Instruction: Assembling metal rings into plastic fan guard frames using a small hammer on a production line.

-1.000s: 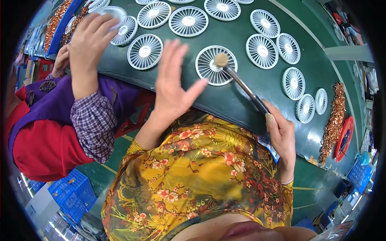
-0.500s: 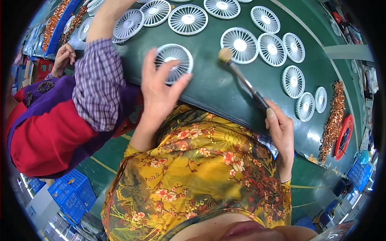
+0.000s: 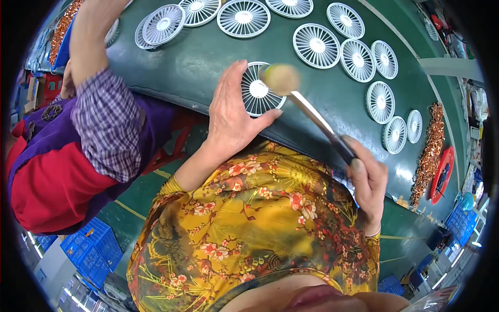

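Note:
My left hand [image 3: 228, 117] curves around a white round grille [image 3: 257, 89] with radial spokes, lying on the green table. Its fingers rest along the left rim and its thumb reaches the lower right rim. In my right hand [image 3: 368, 179] is a brush [image 3: 319, 117] with a dark handle, a metal ferrule and pale bristles. The blurred bristle head hangs over the grille's right edge; whether it touches cannot be told.
Several similar white grilles [image 3: 316, 46] lie across the far and right parts of the table [image 3: 197, 67]. A co-worker's sleeve [image 3: 109, 122] and forearm reach in at the left. Copper-coloured coiled pieces [image 3: 429, 156] and a red tray [image 3: 443, 176] are at the right edge. Blue crates [image 3: 92, 249] stand lower left.
My left hand and the grille have shifted right, and the hand now hugs its rim. The brush has swung up and left over the grille. The co-worker's arm has moved left.

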### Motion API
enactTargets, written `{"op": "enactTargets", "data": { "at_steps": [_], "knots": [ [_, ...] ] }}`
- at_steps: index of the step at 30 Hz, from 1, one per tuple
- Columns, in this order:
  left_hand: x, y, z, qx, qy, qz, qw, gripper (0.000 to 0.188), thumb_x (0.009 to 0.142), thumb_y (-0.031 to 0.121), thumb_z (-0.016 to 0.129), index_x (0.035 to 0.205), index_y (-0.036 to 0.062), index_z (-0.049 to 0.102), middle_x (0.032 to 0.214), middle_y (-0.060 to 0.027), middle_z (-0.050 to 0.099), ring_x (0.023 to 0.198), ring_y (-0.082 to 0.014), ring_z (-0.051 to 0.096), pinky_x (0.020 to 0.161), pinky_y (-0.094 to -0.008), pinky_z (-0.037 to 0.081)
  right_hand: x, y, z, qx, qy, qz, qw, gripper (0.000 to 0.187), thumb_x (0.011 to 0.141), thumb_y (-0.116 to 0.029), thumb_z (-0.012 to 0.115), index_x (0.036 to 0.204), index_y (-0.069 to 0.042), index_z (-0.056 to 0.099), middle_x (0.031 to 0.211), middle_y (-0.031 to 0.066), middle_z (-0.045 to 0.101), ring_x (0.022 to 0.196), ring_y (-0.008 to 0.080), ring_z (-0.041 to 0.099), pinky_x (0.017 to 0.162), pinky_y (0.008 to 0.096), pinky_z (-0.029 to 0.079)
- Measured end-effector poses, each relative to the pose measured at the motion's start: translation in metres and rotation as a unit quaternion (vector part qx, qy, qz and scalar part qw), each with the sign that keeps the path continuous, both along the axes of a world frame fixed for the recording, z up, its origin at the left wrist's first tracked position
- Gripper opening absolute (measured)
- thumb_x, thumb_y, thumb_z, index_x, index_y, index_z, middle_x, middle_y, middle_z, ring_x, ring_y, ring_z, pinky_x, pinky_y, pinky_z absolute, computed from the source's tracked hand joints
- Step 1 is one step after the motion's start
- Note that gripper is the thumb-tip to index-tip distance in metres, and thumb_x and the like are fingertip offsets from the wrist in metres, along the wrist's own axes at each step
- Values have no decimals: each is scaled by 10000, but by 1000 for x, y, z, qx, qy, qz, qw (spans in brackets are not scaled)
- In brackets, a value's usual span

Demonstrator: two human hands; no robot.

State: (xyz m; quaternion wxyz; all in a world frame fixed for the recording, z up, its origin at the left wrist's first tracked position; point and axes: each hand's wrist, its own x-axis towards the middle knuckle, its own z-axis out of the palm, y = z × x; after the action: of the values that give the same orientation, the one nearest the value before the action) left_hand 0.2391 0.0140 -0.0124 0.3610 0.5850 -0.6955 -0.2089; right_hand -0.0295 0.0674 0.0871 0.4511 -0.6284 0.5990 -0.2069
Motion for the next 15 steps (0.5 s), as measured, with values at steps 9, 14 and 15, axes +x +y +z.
{"op": "enactTargets", "data": {
  "at_steps": [9,14,15],
  "knots": [
    [10,-4,5,-71,92,-30,993,713,712,174,797,1310,-20,462,1321,-226,507,1275,-401,458,1052,-447,382,2,-11,-30,-41,76,-3,996,269,938,-144,571,1169,-23,635,984,178,697,749,224,693,702,312,517],
    [51,-41,10,-212,-8,124,969,472,742,77,740,1167,-15,556,1236,-226,560,1173,-389,531,993,-438,424,-8,-8,-36,-40,65,-64,995,304,958,-171,556,1203,0,614,903,152,700,679,67,517,655,236,462],
    [62,-50,11,-222,-56,148,962,474,746,104,744,1166,-9,556,1251,-233,538,1216,-405,484,1014,-443,397,-5,-8,-34,-23,55,-49,997,308,958,-175,558,1205,1,612,909,156,700,681,69,526,660,237,465]
  ]
}}
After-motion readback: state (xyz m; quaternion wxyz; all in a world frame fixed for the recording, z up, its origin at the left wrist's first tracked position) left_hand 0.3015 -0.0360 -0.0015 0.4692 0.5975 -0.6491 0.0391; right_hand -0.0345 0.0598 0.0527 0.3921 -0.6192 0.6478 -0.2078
